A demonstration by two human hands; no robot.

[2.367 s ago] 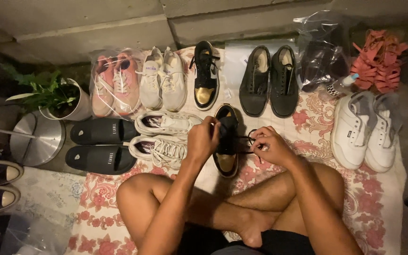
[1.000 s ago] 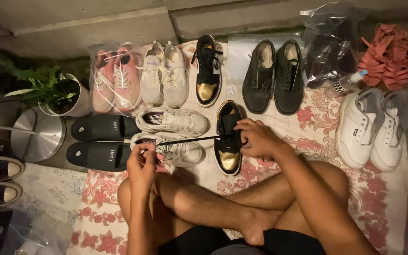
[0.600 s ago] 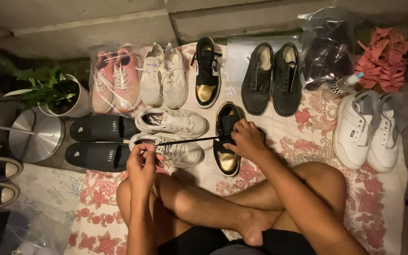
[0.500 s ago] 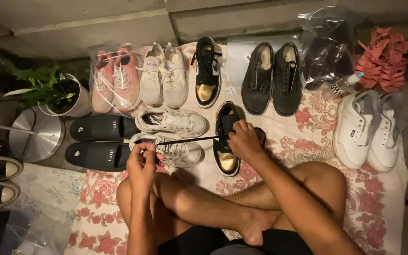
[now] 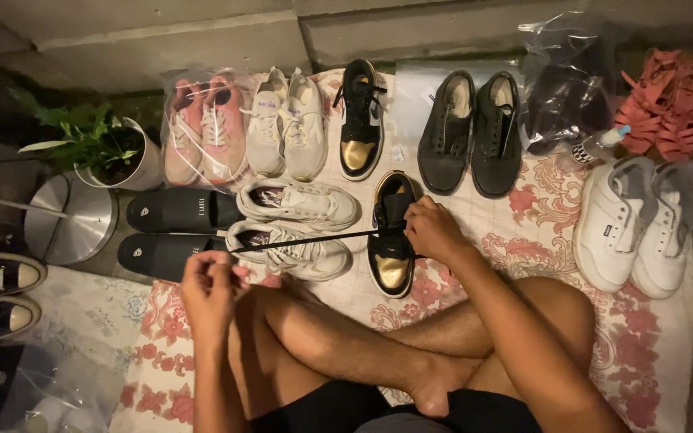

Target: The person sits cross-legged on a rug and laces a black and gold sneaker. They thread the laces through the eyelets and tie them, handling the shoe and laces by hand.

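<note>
I sit cross-legged on a floral cloth [image 5: 523, 210]. A black and gold sneaker [image 5: 392, 240] lies in front of my knees. My right hand [image 5: 431, 228] rests on its lacing area, fingers pinching at the eyelets. My left hand [image 5: 212, 285] is out to the left above my knee, pinching the end of a black shoelace [image 5: 306, 240] stretched taut from the sneaker across a pair of white sneakers [image 5: 294, 224]. The matching black and gold sneaker [image 5: 360, 120] stands farther back.
Rows of shoes surround me: pink sneakers in a plastic bag [image 5: 198, 128], cream sneakers [image 5: 286, 120], black slides [image 5: 174, 228], dark lace-ups [image 5: 471, 132], white sneakers [image 5: 635, 224], red sandals [image 5: 663, 100]. A potted plant [image 5: 106, 148] and metal lid [image 5: 70, 216] sit left.
My left hand has drawn the shoelace out to the left, away from the sneaker, and now holds it taut. My right hand has shifted onto the sneaker's lacing.
</note>
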